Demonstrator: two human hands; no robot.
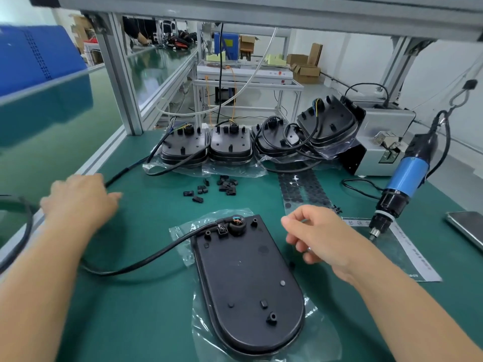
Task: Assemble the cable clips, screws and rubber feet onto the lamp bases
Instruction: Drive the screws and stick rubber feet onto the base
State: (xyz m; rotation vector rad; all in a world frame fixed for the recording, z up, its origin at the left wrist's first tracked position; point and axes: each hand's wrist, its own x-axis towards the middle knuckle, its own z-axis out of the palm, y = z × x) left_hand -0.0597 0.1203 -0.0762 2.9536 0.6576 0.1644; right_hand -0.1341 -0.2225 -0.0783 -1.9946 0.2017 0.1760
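A black lamp base (248, 278) lies underside up on a clear plastic bag in the middle of the green mat. Its black cable (146, 259) runs off to the left. A cable clip with a screw (223, 229) sits at the base's far end, beside the cable grommet. My left hand (81, 199) hovers palm down at the table's left edge, fingers stretched out, holding nothing. My right hand (316, 236) hangs just right of the base with fingers loosely curled; I see nothing between them. Loose cable clips (224, 185) and a sheet of rubber feet (300, 189) lie beyond the base.
Stacks of bagged lamp bases (230, 145) line the back of the mat. A blue electric screwdriver (402, 184) hangs at the right, in front of a grey screw feeder (379, 142). A phone (467, 228) lies at the right edge. A blue bin (34, 56) sits far left.
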